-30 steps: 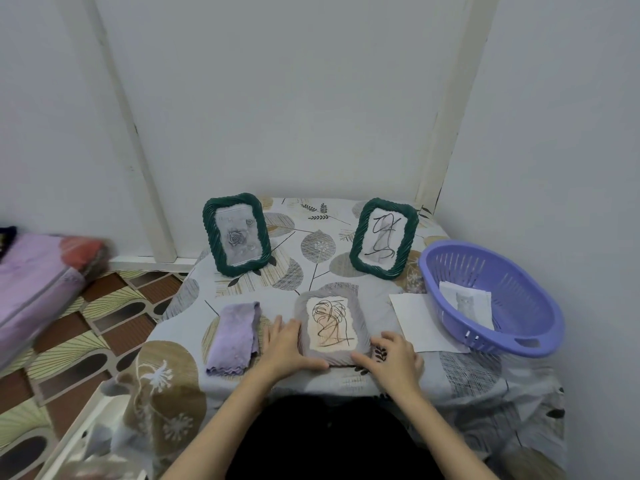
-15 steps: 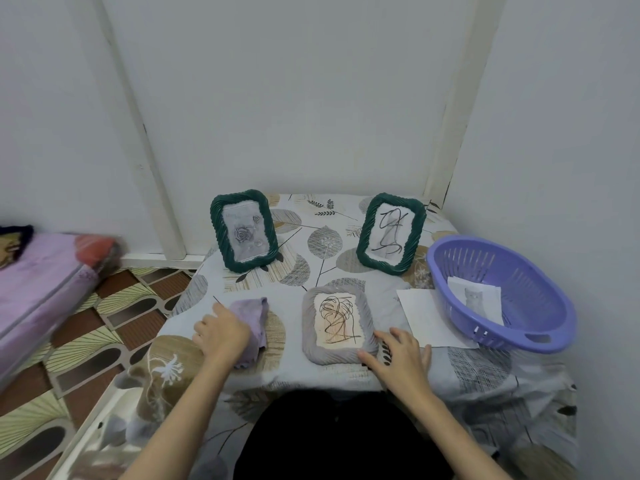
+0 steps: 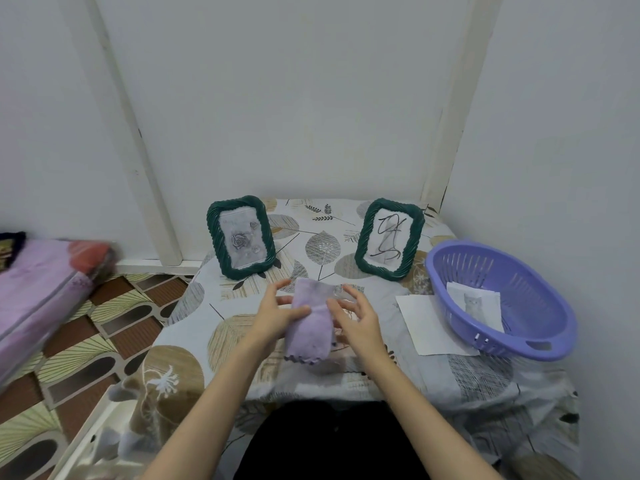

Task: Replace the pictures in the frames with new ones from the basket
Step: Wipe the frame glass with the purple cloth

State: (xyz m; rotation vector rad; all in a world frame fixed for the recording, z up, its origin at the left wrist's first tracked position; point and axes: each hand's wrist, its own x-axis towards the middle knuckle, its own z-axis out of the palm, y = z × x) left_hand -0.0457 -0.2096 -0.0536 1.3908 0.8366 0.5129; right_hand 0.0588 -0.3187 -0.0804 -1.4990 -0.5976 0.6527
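Left hand [image 3: 277, 315]: pinching the cloth [image 3: 310, 322]
Right hand [image 3: 356, 318]: open, fingers spread, touching cloth
Basket [image 3: 554, 336]: right of cloth

The cloth [image 3: 309, 322] looked soft and fuzzy — matt lilac fabric with a scalloped hem. The 2 green frames [image 3: 241, 237] [image 3: 389, 239] had ropy, slightly glossy rims. The basket [image 3: 502, 299] was smooth slotted plastic — the sheet [image 3: 429, 327] beside it plain matt paper.
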